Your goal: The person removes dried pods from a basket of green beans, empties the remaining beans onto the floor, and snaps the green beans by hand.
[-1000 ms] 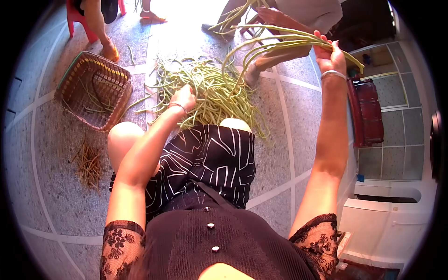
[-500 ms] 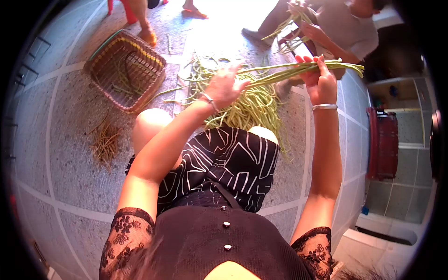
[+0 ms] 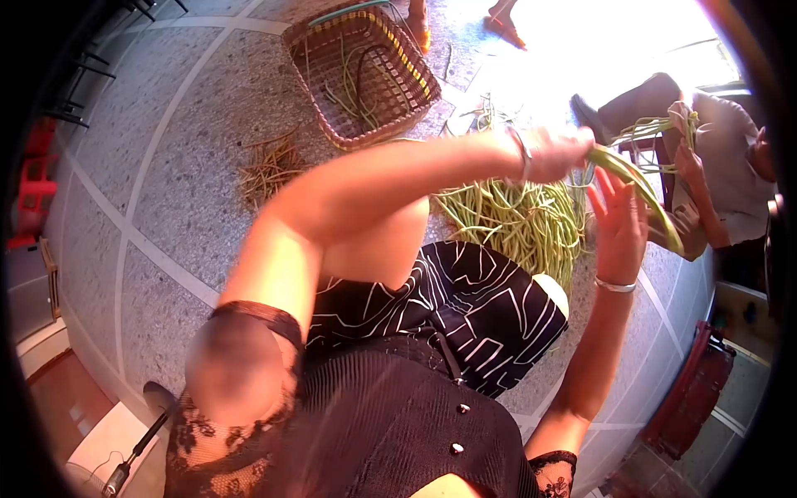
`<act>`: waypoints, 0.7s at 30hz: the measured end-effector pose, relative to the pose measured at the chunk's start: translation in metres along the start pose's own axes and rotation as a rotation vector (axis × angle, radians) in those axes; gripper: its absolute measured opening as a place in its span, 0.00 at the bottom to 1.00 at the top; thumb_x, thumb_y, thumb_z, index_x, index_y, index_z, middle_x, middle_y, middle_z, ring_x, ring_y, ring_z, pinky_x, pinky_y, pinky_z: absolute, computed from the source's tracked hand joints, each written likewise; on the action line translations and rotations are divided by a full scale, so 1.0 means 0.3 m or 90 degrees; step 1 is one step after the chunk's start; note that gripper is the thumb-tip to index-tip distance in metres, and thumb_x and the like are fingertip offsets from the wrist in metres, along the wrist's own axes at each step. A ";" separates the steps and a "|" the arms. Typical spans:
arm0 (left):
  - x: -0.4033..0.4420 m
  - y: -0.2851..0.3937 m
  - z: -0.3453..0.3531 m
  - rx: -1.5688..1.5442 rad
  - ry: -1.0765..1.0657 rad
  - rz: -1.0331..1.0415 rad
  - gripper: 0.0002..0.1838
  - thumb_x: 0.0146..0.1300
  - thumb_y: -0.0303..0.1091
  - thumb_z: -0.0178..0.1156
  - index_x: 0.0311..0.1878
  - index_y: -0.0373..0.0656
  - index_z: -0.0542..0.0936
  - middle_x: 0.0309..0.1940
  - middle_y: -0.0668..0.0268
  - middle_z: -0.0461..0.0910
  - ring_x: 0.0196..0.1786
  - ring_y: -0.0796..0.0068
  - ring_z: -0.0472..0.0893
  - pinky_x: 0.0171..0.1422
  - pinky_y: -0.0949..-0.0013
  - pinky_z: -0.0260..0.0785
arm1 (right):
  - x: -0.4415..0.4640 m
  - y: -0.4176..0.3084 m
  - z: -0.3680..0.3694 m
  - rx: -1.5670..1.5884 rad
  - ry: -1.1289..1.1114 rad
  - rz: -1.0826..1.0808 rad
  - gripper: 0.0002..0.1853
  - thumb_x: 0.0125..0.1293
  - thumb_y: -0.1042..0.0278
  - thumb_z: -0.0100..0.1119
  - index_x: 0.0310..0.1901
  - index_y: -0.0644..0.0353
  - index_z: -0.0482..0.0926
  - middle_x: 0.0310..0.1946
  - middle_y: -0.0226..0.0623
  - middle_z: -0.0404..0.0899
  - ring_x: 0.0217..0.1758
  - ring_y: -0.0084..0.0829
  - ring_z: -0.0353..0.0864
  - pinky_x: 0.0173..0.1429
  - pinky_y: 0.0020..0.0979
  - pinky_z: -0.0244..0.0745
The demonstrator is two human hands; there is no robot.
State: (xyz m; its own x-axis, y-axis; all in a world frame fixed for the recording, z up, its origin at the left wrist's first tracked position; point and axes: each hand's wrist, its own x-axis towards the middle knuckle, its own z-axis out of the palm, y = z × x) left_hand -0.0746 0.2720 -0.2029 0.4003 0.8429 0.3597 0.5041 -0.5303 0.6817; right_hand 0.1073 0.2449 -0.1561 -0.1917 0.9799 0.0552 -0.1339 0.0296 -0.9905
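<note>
My left hand (image 3: 563, 154) is closed around one end of a bundle of long green beans (image 3: 641, 184), held over the floor with the other end slanting down to the right. My right hand (image 3: 621, 220) is just below and against the bundle, palm up, fingers stretched and apart; whether it bears any weight I cannot tell. Below the hands a heap of long beans (image 3: 519, 220) lies on the floor in front of my knees, partly hidden by my left forearm.
A woven basket (image 3: 334, 133) with a few beans inside stands beyond my left arm. Brown dry stalks (image 3: 270, 170) lie nearby. At the right another person (image 3: 730, 116) holds beans. A dark red piece of furniture (image 3: 691, 390) stands at the lower right; bare feet (image 3: 506, 25) show at the top.
My view has swung left, so the scene sits further right. My left hand has slid to the bundle's end and closed on it; my right hand's fingers have spread off the beans.
</note>
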 end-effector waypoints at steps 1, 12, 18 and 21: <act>-0.026 0.064 -0.145 -0.163 -0.081 -0.164 0.08 0.65 0.30 0.46 0.41 0.38 0.72 0.28 0.56 0.75 0.24 0.70 0.76 0.23 0.68 0.70 | -0.010 0.014 -0.004 -0.008 -0.033 0.040 0.20 0.68 0.64 0.48 0.58 0.62 0.66 0.54 0.49 0.71 0.57 0.39 0.72 0.59 0.36 0.70; -0.218 -0.516 -0.558 0.481 -0.083 0.080 0.12 0.50 0.29 0.54 0.40 0.42 0.72 0.36 0.59 0.72 0.44 0.61 0.74 0.50 0.60 0.65 | -0.098 0.171 -0.270 -0.060 0.060 0.205 0.16 0.68 0.65 0.48 0.52 0.66 0.71 0.46 0.45 0.77 0.51 0.35 0.77 0.54 0.34 0.73; -0.453 -0.958 -0.479 0.615 -0.040 0.193 0.15 0.56 0.26 0.49 0.48 0.42 0.70 0.40 0.55 0.72 0.46 0.55 0.72 0.52 0.59 0.64 | -0.159 0.253 -0.488 -0.078 0.203 0.258 0.13 0.68 0.65 0.48 0.48 0.64 0.73 0.41 0.41 0.79 0.46 0.32 0.79 0.51 0.33 0.74; -0.518 -1.054 -0.412 0.632 -0.180 -0.015 0.08 0.55 0.26 0.49 0.40 0.44 0.69 0.33 0.59 0.71 0.40 0.57 0.72 0.45 0.59 0.64 | -0.208 0.335 -0.579 -0.078 0.261 0.301 0.12 0.68 0.64 0.48 0.46 0.62 0.74 0.39 0.40 0.80 0.45 0.31 0.80 0.49 0.33 0.75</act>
State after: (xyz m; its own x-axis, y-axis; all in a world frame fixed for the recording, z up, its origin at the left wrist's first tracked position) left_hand -0.3908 0.3199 -0.3958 0.4822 0.8701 0.1020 0.8676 -0.4582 -0.1932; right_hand 0.2746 0.2211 -0.2809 0.1887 0.8874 -0.4207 -0.0092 -0.4268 -0.9043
